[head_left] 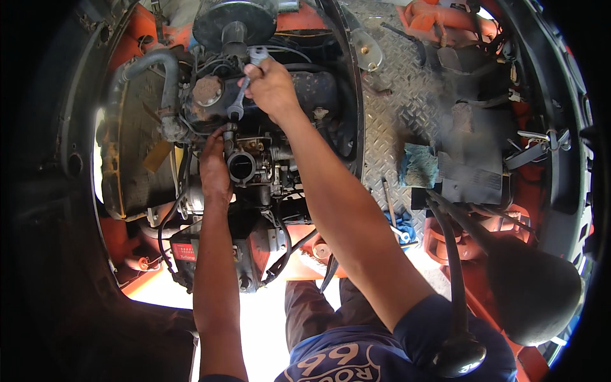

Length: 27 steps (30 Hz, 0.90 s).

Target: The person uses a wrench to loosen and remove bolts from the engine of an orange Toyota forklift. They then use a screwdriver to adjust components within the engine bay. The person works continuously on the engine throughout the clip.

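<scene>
Nearest the lens, two black knobbed levers (459, 347) rose from the lower right, the larger knob (533, 290) beside a dark blue shirt (407, 347) at the bottom edge. Both bare forearms came up from below into an open engine bay framed in orange bodywork. Right hand (272, 86) was closed around the upper part of a silver combination wrench (245, 86); fingers wrapped fully about the shank, open-end head showing just above the fist, ring end pointing down-left onto the top of the engine, just above the carburettor (245, 167). Left hand (215, 169) rested against the left side of the carburettor, its round throat visible just to the right of the hand; fingertips were pressed at a fitting directly below the wrench's lower end, but whether they gripped anything could not be told. Black round air-cleaner housing (234, 22) sat above the wrench. Grey curved hose (159, 67) ran at upper left, radiator (130, 153) beneath it. On the diamond-plate floor (394, 114) to the right lay a blue-green rag (419, 165) and, nearer the right forearm, a second wrench (391, 213).
</scene>
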Each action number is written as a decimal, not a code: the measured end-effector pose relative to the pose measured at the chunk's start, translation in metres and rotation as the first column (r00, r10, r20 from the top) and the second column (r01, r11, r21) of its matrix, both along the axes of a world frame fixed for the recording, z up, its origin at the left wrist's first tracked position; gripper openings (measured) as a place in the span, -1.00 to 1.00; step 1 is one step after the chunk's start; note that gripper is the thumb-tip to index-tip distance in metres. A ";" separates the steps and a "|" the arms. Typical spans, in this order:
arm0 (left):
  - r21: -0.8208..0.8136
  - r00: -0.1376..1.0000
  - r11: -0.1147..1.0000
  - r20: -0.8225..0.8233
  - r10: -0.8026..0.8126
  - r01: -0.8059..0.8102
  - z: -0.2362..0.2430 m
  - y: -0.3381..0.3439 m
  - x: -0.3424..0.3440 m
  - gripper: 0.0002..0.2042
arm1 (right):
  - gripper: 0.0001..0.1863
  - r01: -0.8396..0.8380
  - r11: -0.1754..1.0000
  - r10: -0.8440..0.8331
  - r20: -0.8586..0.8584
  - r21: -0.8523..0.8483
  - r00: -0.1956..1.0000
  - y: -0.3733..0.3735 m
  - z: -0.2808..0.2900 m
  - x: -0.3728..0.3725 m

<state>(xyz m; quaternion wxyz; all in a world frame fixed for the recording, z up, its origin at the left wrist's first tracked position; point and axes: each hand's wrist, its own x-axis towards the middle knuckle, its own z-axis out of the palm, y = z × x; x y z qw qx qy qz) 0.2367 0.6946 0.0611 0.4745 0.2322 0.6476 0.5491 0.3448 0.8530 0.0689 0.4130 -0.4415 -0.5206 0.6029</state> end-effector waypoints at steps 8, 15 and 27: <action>0.039 0.998 0.999 0.062 0.017 -0.019 -0.009 0.000 -0.004 -0.59 | -0.72 -0.397 0.914 0.358 0.293 0.085 0.887 0.021 -0.001 -0.035; 0.026 0.999 0.999 0.027 0.027 -0.028 -0.008 0.001 -0.003 -0.60 | -0.73 -0.095 0.987 0.110 0.111 -0.128 0.988 -0.001 -0.001 -0.002; -0.014 0.998 0.998 0.038 0.057 -0.056 0.007 0.003 0.006 -0.59 | -0.79 0.093 0.991 -0.091 0.028 -0.091 0.995 -0.005 -0.010 -0.001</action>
